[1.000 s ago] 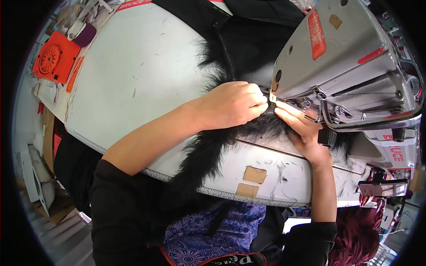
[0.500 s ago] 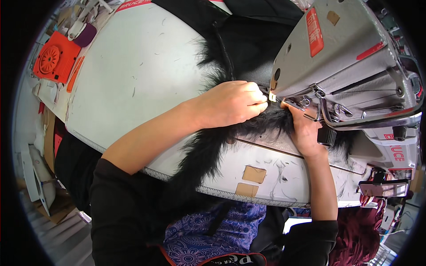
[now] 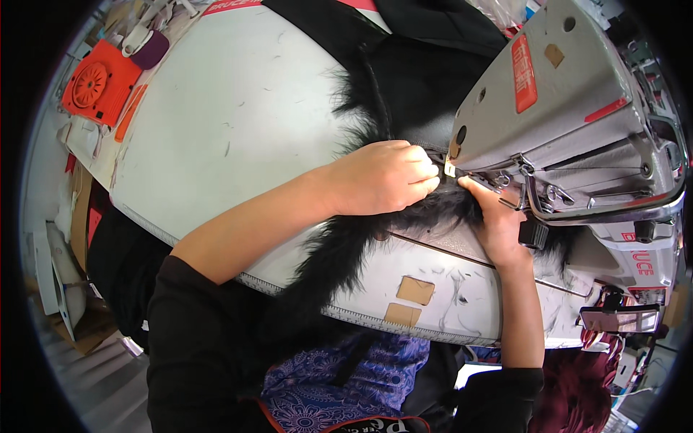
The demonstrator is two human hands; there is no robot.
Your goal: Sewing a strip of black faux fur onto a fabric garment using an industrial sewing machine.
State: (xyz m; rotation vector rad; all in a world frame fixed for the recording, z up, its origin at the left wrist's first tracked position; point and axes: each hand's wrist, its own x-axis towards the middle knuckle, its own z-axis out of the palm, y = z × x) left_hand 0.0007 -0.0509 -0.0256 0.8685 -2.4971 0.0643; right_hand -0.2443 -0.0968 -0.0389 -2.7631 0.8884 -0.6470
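Black fabric [image 3: 426,79] with a fluffy black fur trim [image 3: 339,245] lies across the sewing machine's bed and hangs over the table's front edge. My left hand [image 3: 382,177] pinches the fabric's furry edge just left of the needle area, fingers curled together. Right of the needle, partly behind the machine's head, my right hand [image 3: 498,220] rests on the fur trim with its thumb stretched toward the presser foot; its other fingers are hidden. The grey sewing machine [image 3: 541,94] stands over the seam, and its needle is hard to make out.
The white table [image 3: 253,94] has a measuring tape strip along its front edge and two tan patches [image 3: 415,290] near it. An orange fan-like device [image 3: 97,83] and a purple-and-white roll [image 3: 148,49] sit far left. A phone-like screen [image 3: 619,318] is at right; dark red cloth [image 3: 577,382] hangs below.
The whole view has shifted slightly, with the table and machine appearing a little lower and to the right. Both hands stay by the needle area, in nearly the same pose on the fabric.
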